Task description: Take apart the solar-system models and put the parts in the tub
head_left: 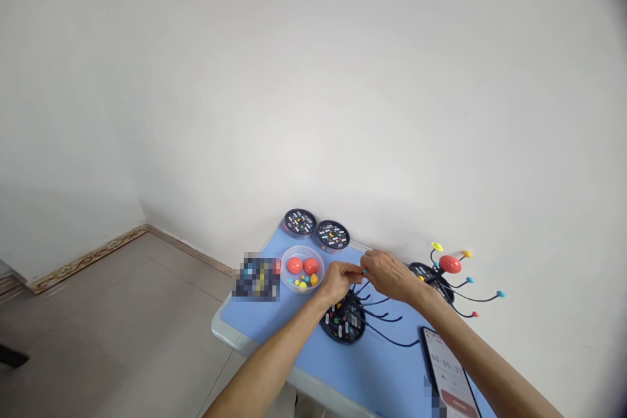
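Observation:
My left hand (341,279) and my right hand (386,274) meet fingertip to fingertip above a black planet model. Between their pinched fingers shows a small blue ball (364,272); which hand bears it more is hard to see. Beneath them, the model's round printed base (345,330) lies on the table. Bare black curved rods (392,339) fan out from it to the right, and my left hand hides part of its centre. To the left, a clear round bowl (283,277) holds two red half-balls (302,266) and several small yellow, orange and blue pieces.
A second model (449,264) with coloured balls on its rods stands right, beyond my right forearm. Two round black discs (300,222) (333,235) lie at the table's back by the wall. A phone (450,369) showing a timer lies near my right arm. A blurred patch covers the table's left.

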The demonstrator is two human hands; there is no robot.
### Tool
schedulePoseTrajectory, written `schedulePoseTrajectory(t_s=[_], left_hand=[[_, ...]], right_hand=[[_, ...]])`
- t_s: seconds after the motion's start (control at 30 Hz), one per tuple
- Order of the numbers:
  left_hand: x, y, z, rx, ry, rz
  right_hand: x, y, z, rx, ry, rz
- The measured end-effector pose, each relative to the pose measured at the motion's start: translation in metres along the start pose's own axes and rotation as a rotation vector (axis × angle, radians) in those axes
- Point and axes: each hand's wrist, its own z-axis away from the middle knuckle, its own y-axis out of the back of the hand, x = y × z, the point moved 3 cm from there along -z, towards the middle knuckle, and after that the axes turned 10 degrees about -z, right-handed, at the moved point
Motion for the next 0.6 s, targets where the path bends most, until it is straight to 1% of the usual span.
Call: schedulePoseTrajectory(t_s=[0.1,0.17,0.23,0.33,0.43,0.5,0.6], left_hand=[[0.003,0.000,0.001,-0.005,-0.001,-0.024],[0.004,0.000,0.002,-0.013,-0.001,-0.037],[0.005,0.000,0.002,-0.021,-0.001,-0.044],[0.007,0.002,0.003,-0.032,-0.005,-0.047],[0.007,0.002,0.003,-0.038,-0.007,-0.046],[0.005,0.002,0.002,-0.029,0.000,-0.038],[0.002,-0.001,0.001,-0.005,0.017,-0.024]], right_hand=[[0.004,0.002,0.001,0.016,-0.059,-0.097],[0.004,0.003,0.001,0.015,-0.094,-0.111],[0.001,0.003,0.001,-0.005,-0.100,-0.096],[-0.006,0.004,0.001,-0.031,-0.078,-0.086],[-0.008,0.006,0.001,-0.025,-0.022,-0.099],[-0.006,0.007,-0.001,0.005,0.035,-0.135],[0.001,0.009,-0.005,0.102,0.084,-0.223]])
